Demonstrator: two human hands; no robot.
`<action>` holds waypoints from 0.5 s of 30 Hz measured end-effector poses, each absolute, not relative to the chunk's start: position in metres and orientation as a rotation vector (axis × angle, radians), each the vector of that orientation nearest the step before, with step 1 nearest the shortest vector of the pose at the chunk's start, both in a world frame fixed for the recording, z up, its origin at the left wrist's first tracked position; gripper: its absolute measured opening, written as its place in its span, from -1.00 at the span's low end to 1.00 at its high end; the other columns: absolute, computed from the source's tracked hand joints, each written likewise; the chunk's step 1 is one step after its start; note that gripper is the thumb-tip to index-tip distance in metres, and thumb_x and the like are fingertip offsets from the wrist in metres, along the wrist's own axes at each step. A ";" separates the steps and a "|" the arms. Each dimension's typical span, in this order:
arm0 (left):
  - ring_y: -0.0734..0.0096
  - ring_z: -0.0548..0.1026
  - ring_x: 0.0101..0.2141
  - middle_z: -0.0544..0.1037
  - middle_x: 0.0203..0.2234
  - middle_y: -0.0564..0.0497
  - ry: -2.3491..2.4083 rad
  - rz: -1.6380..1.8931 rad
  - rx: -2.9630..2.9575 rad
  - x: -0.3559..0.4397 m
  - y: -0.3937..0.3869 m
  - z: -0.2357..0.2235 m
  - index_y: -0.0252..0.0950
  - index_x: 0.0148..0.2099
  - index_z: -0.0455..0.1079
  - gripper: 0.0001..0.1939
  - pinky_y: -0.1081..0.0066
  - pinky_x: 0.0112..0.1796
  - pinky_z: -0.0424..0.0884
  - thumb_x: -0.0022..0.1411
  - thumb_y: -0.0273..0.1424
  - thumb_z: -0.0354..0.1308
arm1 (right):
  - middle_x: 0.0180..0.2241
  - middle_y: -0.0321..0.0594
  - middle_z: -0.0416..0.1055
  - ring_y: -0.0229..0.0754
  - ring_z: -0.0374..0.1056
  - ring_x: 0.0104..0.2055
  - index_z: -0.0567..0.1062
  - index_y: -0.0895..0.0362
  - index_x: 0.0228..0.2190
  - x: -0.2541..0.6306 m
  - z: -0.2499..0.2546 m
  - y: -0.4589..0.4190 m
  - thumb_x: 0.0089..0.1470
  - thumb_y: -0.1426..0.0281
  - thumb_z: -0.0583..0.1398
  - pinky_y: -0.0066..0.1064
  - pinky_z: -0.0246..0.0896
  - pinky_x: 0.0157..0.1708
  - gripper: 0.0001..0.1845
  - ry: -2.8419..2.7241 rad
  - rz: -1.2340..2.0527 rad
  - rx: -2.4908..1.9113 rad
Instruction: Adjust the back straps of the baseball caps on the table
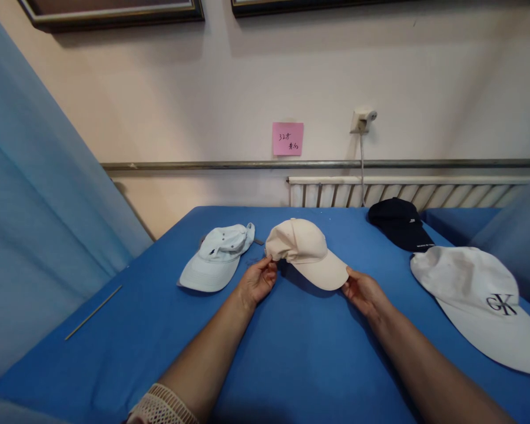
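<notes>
A cream baseball cap (307,247) is held between my two hands over the blue-covered table (291,365), its brim pointing right. My left hand (259,280) pinches the cap's back edge. At the other end, my right hand (365,294) grips the tip of the brim between thumb and fingers. Just left of it lies a pale blue cap (216,259) with a small dark emblem, brim towards me. Whether the cream cap touches the table cannot be made out.
A white cap with dark letters (472,294) lies at the right, a black cap (397,221) behind it. A thin stick (92,312) is on the left. Blue curtains (48,194) hang at the sides. A radiator (406,191) and wall rail (229,165) stand behind the table.
</notes>
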State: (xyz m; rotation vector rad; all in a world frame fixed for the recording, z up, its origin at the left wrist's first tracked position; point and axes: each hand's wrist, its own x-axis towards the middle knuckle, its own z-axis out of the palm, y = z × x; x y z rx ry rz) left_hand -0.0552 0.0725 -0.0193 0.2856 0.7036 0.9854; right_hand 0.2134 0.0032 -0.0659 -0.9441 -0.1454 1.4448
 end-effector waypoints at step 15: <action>0.56 0.49 -0.59 0.48 -0.55 0.04 0.695 0.951 0.384 -0.051 0.066 -0.017 -0.38 -0.23 0.36 -0.92 0.64 -0.63 0.36 0.33 -0.52 0.05 | -0.49 -0.26 0.50 -0.32 0.40 -0.55 0.48 0.16 -0.41 0.212 -0.068 0.003 0.04 0.58 0.22 -0.62 0.32 -0.67 -0.91 -0.135 1.388 -0.970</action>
